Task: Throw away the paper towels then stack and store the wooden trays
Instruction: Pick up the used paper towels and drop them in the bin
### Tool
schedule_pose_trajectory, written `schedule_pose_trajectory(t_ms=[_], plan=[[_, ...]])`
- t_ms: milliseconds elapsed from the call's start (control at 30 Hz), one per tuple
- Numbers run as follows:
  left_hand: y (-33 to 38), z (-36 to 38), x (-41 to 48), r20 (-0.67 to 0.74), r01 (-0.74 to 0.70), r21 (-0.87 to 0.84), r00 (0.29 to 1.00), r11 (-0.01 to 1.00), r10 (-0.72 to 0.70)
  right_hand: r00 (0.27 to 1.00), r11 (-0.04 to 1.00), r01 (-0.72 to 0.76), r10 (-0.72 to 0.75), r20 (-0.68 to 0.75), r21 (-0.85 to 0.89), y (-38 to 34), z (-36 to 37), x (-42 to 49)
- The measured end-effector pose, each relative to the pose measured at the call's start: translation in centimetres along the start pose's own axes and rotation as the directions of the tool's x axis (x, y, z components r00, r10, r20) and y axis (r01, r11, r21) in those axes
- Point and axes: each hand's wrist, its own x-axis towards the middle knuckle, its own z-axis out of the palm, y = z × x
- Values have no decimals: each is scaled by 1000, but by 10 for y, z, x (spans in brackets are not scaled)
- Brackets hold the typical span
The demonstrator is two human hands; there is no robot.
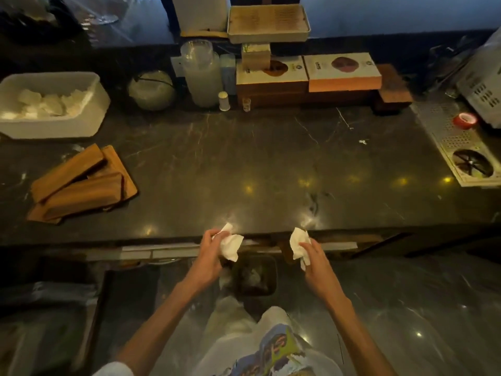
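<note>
My left hand [208, 252] grips a crumpled white paper towel [230, 244] just off the front edge of the dark counter [271, 164]. My right hand [311, 257] holds a second white paper towel [298, 244] at the same height. Both hands hover above a dark waste bin [254, 276] on the floor below the counter edge, with pale scraps inside it. Three wooden trays [81, 183] lie in a loose, crossed pile on the counter at the left.
A white tub [54, 126] with white folded cloths stands at the back left. Jars, boxes and a wooden block line the back edge. A perforated metal drain board [444, 137] with a red tape roll [465, 120] lies at the right.
</note>
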Motion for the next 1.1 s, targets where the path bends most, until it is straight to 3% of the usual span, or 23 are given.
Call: schedule_pose_trajectory(t_ms=[133,300,633,800,933,1100], plan=[[0,13,-55,-85,13,38,996,999,-10,992,993,-110,113,-60,44,18,-10,-40],[1,16,-95,-115,10,16,993,1000,-9,996,997,-72,70,-60,-24,15,-4,-71],[-29,-8,-137,-42,-53,52,998,997,56,994,999,16,-13,-110,30,-23,49,-134],[-38,-12,-164,-44,77,31,996,997,-75,983,997,66,-70,-173,-26,-34,71,-141],[-41,-8,-176,-120,137,15,984,990,-134,999,995,-43,45,-17,86,-34,67,-127],[-38,5,-168,-140,295,-43,944,955,-298,987,999,37,-39,155,12,-31,55,-108]])
